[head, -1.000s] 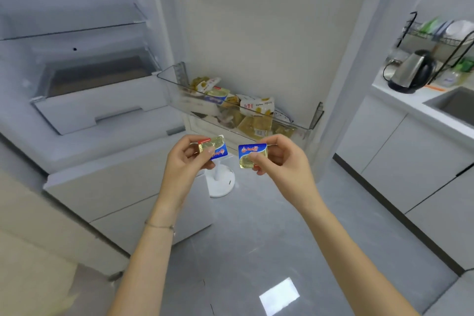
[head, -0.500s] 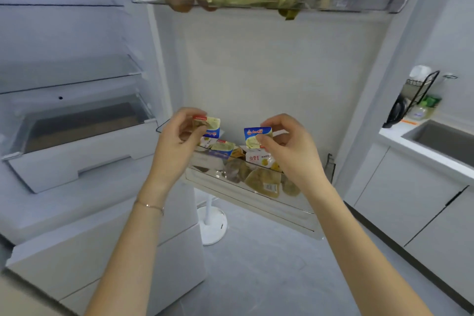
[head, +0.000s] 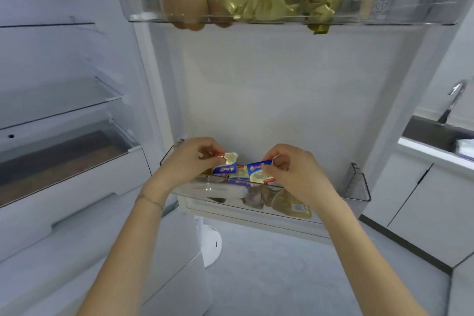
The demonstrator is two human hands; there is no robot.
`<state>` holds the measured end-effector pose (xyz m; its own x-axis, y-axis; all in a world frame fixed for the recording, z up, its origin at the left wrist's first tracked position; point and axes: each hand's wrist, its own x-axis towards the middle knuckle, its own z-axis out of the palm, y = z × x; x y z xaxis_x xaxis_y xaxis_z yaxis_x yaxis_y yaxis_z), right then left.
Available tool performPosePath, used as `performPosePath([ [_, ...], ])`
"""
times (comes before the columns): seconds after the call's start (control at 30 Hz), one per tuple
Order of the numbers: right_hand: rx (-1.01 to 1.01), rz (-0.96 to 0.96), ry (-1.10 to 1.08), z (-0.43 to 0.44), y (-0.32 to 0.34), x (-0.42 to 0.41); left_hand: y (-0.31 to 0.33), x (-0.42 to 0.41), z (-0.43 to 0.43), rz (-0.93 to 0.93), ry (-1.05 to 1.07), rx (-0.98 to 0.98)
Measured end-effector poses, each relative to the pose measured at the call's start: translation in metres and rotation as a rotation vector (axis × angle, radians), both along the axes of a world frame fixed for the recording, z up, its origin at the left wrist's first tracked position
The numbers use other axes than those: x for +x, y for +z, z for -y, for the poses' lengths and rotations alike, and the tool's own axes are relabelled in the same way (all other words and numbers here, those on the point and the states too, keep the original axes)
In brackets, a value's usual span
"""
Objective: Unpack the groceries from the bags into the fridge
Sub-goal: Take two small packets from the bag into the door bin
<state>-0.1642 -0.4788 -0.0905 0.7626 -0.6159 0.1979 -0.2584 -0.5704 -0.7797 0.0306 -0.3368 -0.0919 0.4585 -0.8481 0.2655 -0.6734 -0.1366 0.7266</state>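
Observation:
My left hand (head: 189,161) pinches a small blue-and-gold butter portion (head: 227,164) by its edge. My right hand (head: 297,172) pinches a second butter portion (head: 259,173) the same way. Both packs hover just above the clear lower door bin (head: 359,187) of the open fridge door, side by side and a little apart. Several small packets (head: 289,205) lie inside that bin under my hands, partly hidden by them.
An upper door bin (head: 143,0) holds brown eggs (head: 183,2) and crumpled gold foil wrappers (head: 259,0). Glass shelves (head: 59,108) and a drawer (head: 64,182) fill the fridge on the left. A counter with sink (head: 436,136) and tap stands right; a white round stand base (head: 211,244) is on the floor.
Both hands have moved forward and up from in front of the door to over the lower door bin, each still holding its butter portion. The view has tilted upward.

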Motion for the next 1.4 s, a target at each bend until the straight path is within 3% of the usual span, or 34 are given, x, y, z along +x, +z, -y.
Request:
performPosePath([
  [0.4,0.003,-0.036,-0.201,-0.002,-0.004,-0.016,0.001,0.010,0.008,0.105,-0.050,0.046],
  [0.67,-0.142,-0.175,-0.217,-0.008,-0.007,-0.019,0.003,-0.004,0.020,0.124,-0.174,0.041],
  [0.93,-0.296,0.103,-0.331,-0.019,-0.004,-0.062,0.003,-0.027,0.027,0.212,-0.110,0.010],
  [1.1,-0.339,0.160,-0.330,-0.011,-0.002,-0.106,0.001,-0.055,0.032,0.267,0.029,-0.085],
  [1.4,-0.407,0.065,-0.418,0.033,-0.013,-0.216,-0.001,-0.172,0.080,0.398,-0.011,-0.371],
])
